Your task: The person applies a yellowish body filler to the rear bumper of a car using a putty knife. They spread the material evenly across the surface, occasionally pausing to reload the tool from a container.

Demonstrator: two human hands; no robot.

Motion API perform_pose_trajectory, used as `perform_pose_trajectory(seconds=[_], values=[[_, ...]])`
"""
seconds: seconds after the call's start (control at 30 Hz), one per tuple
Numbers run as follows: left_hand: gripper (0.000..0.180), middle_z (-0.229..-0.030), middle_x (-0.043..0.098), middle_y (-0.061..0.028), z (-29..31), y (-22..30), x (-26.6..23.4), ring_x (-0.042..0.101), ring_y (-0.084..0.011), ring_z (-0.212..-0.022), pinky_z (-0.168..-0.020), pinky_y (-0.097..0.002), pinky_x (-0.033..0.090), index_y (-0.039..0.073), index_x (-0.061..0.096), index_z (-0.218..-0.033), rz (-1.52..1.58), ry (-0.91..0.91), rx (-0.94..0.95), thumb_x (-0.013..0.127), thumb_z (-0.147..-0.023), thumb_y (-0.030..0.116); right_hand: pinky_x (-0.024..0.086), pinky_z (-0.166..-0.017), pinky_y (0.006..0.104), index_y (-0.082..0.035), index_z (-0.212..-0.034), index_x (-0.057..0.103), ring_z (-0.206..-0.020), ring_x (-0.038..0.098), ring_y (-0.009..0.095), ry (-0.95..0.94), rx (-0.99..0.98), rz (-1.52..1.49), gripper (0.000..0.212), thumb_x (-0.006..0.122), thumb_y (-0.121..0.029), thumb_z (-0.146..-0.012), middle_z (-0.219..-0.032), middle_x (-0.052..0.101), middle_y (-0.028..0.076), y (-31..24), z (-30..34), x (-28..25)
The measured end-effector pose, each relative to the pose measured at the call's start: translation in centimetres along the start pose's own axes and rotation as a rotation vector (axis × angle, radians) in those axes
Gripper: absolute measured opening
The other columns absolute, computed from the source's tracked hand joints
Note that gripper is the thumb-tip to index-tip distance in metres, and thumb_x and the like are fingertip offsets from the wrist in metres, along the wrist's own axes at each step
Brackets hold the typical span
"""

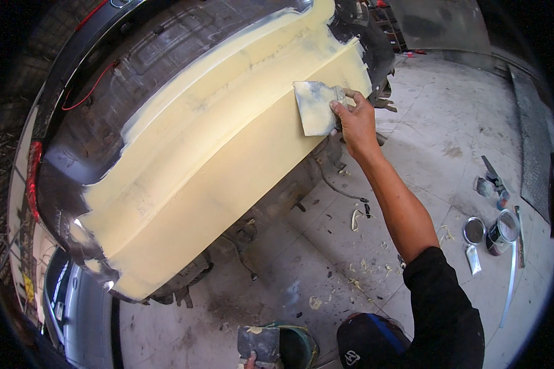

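My right hand (354,123) reaches up to the far right part of a car's rear panel (228,160), which is coated in pale yellow body filler. It is closed on a broad putty spreader (317,109) whose blade is smeared with cream and grey filler. The blade lies over the panel near its lower right edge; whether it presses on the surface is hard to tell. At the bottom edge, my left hand (250,361) shows only in part, closed on a dark square putty plate (258,342) with filler along its top. A dark green-rimmed bucket (301,344) stands beside it.
On the floor at right stand an open tin (505,226), a round lid (474,230) and a white tube (473,259). Filler scraps (357,219) litter the tiles. A cable (345,192) hangs below the panel. A silver car (86,313) is at lower left.
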State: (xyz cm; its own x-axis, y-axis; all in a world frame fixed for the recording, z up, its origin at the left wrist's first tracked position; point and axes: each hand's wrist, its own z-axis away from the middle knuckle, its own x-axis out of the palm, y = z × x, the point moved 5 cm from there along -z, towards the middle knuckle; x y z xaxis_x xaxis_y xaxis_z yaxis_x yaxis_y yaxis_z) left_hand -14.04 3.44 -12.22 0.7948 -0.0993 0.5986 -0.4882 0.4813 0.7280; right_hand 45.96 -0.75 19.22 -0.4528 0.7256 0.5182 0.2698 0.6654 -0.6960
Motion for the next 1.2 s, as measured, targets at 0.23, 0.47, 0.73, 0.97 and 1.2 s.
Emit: perform_pose_trajectory(seconds=[0.23, 0.47, 0.73, 0.97, 1.2], values=[[0.039, -0.104, 0.063, -0.0132, -0.4, -0.6, 0.0, 0.063, -0.0292, -0.088, -0.07, -0.0414, 0.054, 0.004, 0.051, -0.119, 0.002, 0.091, 0.009, 0.057, -0.087, 0.025, 0.046, -0.046, 0.0247, 0.007, -0.118, 0.047, -0.062, 0.06, 0.013, -0.018, -0.03, -0.004, 0.037, 0.061, -0.002, -0.085, -0.085, 0.065, 0.014, -0.4, 1.1, 1.1], [0.04, -0.104, 0.063, -0.0125, -0.4, -0.6, -0.9, 0.062, -0.0296, -0.088, -0.071, -0.0417, 0.054, 0.004, 0.051, -0.119, 0.012, 0.125, 0.041, 0.058, -0.086, 0.025, 0.045, -0.047, 0.024, 0.006, -0.117, 0.048, -0.062, 0.06, 0.012, -0.034, 0.038, 0.073, 0.035, 0.061, -0.002, -0.085, -0.082, 0.065, 0.012, -1.0, 1.7, 1.4], [0.04, -0.104, 0.062, -0.0125, -0.1, -0.6, -0.7, 0.062, -0.0292, -0.088, -0.069, -0.0411, 0.053, 0.005, 0.051, -0.12, 0.025, 0.125, 0.026, 0.058, -0.086, 0.024, 0.044, -0.038, 0.0253, 0.005, -0.115, 0.048, -0.052, 0.058, 0.013, -0.054, -0.033, -0.026, 0.036, 0.062, -0.007, -0.084, -0.078, 0.065, 0.014, -0.6, 2.5, 2.6], [0.035, -0.098, 0.063, -0.0115, -0.4, -1.2, -3.0, 0.062, -0.0277, -0.077, -0.056, -0.0371, 0.051, 0.006, 0.052, -0.115, 0.016, 0.065, 0.02, 0.054, -0.088, 0.027, 0.044, -0.038, 0.0247, 0.004, -0.115, 0.048, -0.053, 0.058, 0.012, -0.127, 0.055, -0.027, 0.034, 0.06, -0.006, -0.085, -0.079, 0.065, 0.013, -1.4, 4.4, 4.0], [0.045, -0.11, 0.06, -0.0136, 1.1, 0.1, 0.9, 0.06, -0.0307, -0.094, -0.078, -0.0435, 0.05, 0.004, 0.047, -0.124, 0.0, 0.107, 0.191, 0.055, -0.083, 0.019, 0.043, -0.037, 0.0246, 0.005, -0.116, 0.048, -0.05, 0.056, 0.011, -0.142, 0.041, -0.027, 0.035, 0.06, -0.005, -0.085, -0.078, 0.065, 0.013, -1.4, 5.2, 5.1]])
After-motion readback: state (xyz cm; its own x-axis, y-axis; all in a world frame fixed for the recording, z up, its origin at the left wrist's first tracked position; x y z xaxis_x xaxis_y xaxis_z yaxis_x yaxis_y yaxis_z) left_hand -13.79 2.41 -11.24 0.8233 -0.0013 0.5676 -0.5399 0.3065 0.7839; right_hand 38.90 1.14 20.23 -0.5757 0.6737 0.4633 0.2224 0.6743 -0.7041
